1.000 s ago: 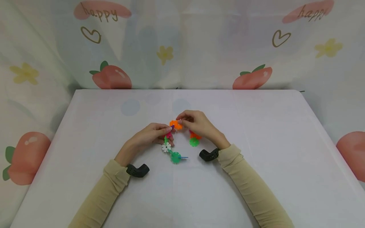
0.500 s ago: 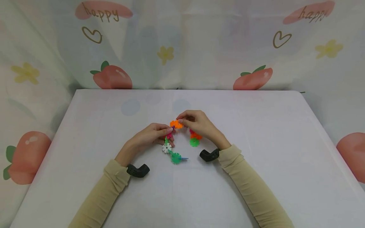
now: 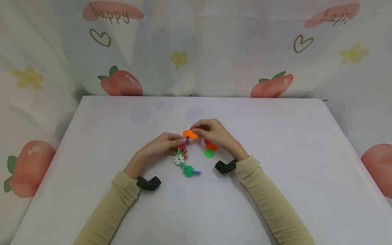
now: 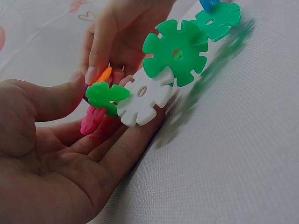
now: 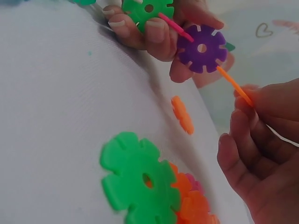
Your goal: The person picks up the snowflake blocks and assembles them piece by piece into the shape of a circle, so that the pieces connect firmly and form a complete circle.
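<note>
A chain of notched plastic snowflake discs hangs from my left hand (image 3: 163, 144), which pinches it near the purple disc (image 5: 205, 61). Behind the purple come a pink disc (image 5: 175, 26), a bright green disc (image 4: 100, 94), a white disc (image 4: 152, 103) and two darker green ones, the nearer a green disc (image 4: 161, 58), with a blue disc (image 4: 211, 4) at the end. My right hand (image 3: 213, 132) pinches an orange disc (image 5: 235, 87) between thumb and fingertips, its edge right at a slot of the purple disc.
By my right wrist lie a loose green disc (image 3: 209, 153), an orange disc (image 3: 211, 146) and a partly hidden pink disc (image 3: 206, 140). Another orange disc (image 5: 182, 115) is close below the hands. Black wrist cameras, such as the left wrist camera (image 3: 148, 183), jut over the white table (image 3: 190, 214).
The chain's tail with the blue disc has swung slightly towards the table's front. Both hands keep their holds and have barely moved.
</note>
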`<state>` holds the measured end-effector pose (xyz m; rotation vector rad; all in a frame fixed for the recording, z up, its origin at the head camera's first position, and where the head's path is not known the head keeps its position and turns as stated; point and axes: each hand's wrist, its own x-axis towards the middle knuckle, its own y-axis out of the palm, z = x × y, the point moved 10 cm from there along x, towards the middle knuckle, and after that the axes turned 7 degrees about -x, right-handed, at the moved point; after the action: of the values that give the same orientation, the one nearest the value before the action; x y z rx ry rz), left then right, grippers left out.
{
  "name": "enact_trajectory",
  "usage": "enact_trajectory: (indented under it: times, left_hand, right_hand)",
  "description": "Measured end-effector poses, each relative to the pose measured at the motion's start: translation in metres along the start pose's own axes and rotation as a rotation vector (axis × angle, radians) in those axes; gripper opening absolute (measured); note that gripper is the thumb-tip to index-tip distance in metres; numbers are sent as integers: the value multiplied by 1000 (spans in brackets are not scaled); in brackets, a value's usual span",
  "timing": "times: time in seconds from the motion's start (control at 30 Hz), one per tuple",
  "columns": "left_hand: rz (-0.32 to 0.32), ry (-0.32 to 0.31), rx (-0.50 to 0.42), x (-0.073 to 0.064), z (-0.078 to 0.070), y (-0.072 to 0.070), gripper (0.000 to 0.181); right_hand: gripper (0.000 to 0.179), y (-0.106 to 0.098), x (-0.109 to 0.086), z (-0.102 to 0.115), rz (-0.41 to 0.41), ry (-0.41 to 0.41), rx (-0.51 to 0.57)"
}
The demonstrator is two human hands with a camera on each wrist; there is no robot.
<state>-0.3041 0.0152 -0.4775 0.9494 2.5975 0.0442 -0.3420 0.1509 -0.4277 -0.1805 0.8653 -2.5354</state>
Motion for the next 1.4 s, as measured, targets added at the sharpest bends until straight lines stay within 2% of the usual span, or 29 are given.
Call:
enact_trajectory:
  times: [0.43, 0.93, 1.13, 1.4]
  left_hand:
    - [-1, 3, 18, 1, -1, 0, 36]
    - [-34, 49, 73, 4, -2, 2, 31]
    - [-24, 57, 107, 4, -3, 5, 29]
    - [-21, 55, 77, 1, -5, 7, 33]
  right_hand:
    - [20, 2, 1, -2, -6, -12, 40]
    - [15, 9, -1, -1, 2, 9, 20]
    - [15, 14, 0, -1, 36, 7, 6]
    - [22, 0, -2, 0, -17, -7, -69]
